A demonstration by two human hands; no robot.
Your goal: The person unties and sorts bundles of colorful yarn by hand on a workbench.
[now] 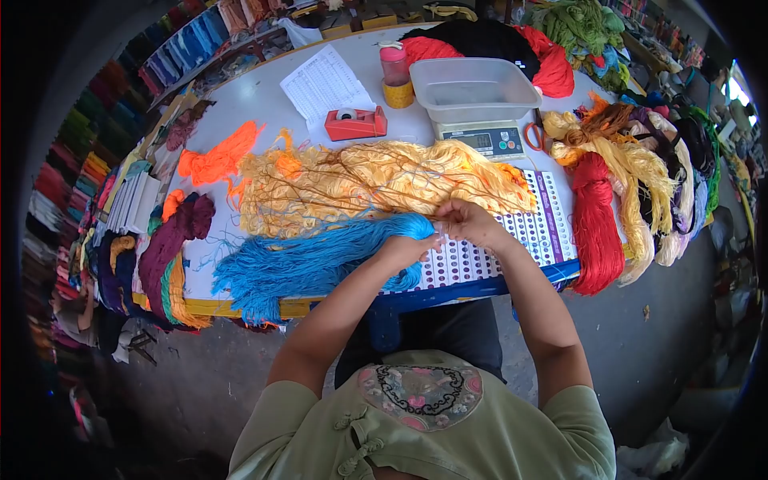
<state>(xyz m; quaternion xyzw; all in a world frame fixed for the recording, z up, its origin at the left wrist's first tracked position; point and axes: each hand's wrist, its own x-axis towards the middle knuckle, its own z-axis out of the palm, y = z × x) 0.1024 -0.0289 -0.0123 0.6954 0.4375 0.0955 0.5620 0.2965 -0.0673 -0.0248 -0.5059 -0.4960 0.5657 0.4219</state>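
A hank of bright blue yarn [320,252] lies along the front of the table, its loose strands spread to the left. My left hand [410,248] is closed around the hank's right end, where the yarn is gathered into a loop. Just to the right, my right hand [470,222] has its fingers pinched together close to that end; what they hold is too small to make out. Behind both hands stretches a long pile of cream and yellow yarn [360,180], with brown strands across it. A card with rows of dark dots [460,268] lies partly under my hands.
At the back stand a digital scale [484,142] with a plastic tub [476,84], a red tape dispenser [356,123] and a printed sheet [324,84]. Red-handled scissors [534,138] lie beside the scale. A red hank [596,224] and purple yarn [172,240] hang over the front edge.
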